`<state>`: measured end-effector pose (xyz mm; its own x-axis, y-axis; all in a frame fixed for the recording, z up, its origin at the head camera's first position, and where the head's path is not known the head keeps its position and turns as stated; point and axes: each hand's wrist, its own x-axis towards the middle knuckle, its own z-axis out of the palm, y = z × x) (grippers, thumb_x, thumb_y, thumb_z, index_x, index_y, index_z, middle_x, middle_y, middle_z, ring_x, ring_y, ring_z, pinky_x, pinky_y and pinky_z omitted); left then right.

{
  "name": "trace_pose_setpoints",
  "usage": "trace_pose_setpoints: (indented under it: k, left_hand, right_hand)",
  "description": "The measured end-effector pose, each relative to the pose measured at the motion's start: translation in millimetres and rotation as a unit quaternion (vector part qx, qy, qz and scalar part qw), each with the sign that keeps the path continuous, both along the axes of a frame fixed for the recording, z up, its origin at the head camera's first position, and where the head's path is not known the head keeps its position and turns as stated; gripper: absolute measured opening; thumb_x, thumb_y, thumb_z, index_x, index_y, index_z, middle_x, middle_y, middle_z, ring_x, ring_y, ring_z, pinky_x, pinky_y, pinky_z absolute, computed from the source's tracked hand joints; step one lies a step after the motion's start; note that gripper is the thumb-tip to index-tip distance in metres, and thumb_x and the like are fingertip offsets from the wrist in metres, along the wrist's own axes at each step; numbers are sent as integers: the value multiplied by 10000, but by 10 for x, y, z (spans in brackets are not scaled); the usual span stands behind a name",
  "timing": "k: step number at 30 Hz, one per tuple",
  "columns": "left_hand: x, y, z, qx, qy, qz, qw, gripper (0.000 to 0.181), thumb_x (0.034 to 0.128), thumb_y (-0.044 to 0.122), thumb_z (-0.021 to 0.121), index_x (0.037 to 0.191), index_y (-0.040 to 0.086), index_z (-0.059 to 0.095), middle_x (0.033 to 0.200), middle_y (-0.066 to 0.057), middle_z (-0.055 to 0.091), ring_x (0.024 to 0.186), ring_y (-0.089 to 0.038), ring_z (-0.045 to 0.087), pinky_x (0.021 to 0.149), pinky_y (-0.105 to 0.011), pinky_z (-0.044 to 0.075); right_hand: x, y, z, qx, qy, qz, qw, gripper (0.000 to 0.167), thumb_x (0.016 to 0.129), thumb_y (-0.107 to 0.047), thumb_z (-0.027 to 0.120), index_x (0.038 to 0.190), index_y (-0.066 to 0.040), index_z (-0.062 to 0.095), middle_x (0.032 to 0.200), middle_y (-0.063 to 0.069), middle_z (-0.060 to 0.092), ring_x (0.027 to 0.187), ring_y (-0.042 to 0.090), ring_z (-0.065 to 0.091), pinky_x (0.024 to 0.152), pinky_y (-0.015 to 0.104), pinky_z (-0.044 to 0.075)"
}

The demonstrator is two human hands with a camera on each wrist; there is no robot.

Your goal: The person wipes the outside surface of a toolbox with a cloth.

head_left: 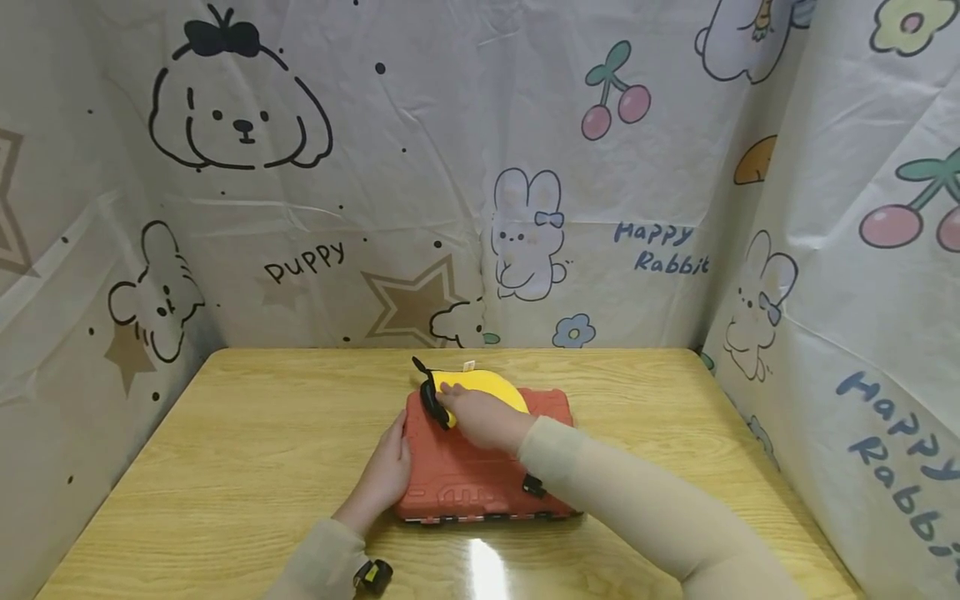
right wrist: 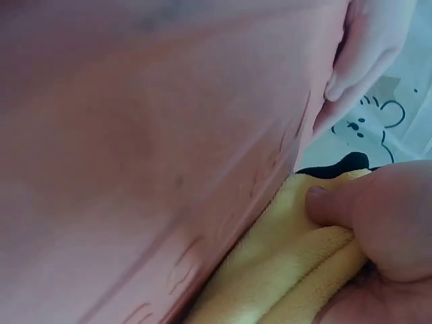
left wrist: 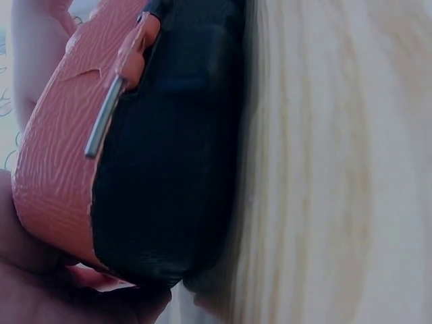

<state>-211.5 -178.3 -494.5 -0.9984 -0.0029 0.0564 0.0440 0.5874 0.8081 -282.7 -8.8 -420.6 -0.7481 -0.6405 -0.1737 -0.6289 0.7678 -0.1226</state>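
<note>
A red hard-shell case (head_left: 465,471) with a black lower half (left wrist: 169,148) lies flat on the wooden table. My left hand (head_left: 387,467) grips the case's left side, its fingers bent around the corner in the left wrist view. Over the far part of the lid, my right hand (head_left: 483,417) pinches a soft yellow plush item (head_left: 487,383). That item has black parts at its left end and a small white tag. In the right wrist view the thumb presses into the folded yellow plush (right wrist: 277,263). My right hand and forearm hide part of the lid.
Black wrist cameras are strapped at the left wrist (head_left: 372,575) and the right wrist (head_left: 534,485). The wooden table (head_left: 247,450) extends around the case. Printed white cloth (head_left: 450,125) walls off the back and both sides.
</note>
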Motion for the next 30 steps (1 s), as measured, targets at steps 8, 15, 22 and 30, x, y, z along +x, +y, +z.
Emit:
trace_pose_setpoints:
  k: [8,15,22,30]
  left_hand:
    - [-12,10,1,167,-178,3,9997,528,1100,58,268,1588,-123,178,1586,-385,303,1486,-522,303,1209,-649,280]
    - [-3,12,3,102,-95,18,9999,523,1093,48,271,1580,-131,201,1579,-392,309,1480,-529,307,1207,-649,286]
    - [-10,19,9,121,-256,69,9996,524,1100,51,282,1589,-115,191,1598,-380,285,1492,-523,289,1208,-652,280]
    - [-2,18,0,6,-99,167,9998,474,1090,41,315,1513,-172,301,1515,-412,382,1447,-535,365,1185,-653,320]
  right_hand:
    - [175,84,-4,245,163,347,9990,505,1075,-85,494,1576,-128,440,1651,46,397,1527,209,377,1189,312,410]
    - [400,205,-20,378,334,812,9954,521,1070,-73,515,1582,-113,423,1655,46,387,1514,190,398,1129,270,467]
    - [611,288,-38,491,488,1135,9911,562,1041,-81,593,1577,-118,432,1648,43,400,1498,188,424,1092,245,493]
    - [859,396,-50,496,583,1528,9853,638,989,-26,651,1579,-110,423,1655,44,383,1486,197,441,1054,223,515]
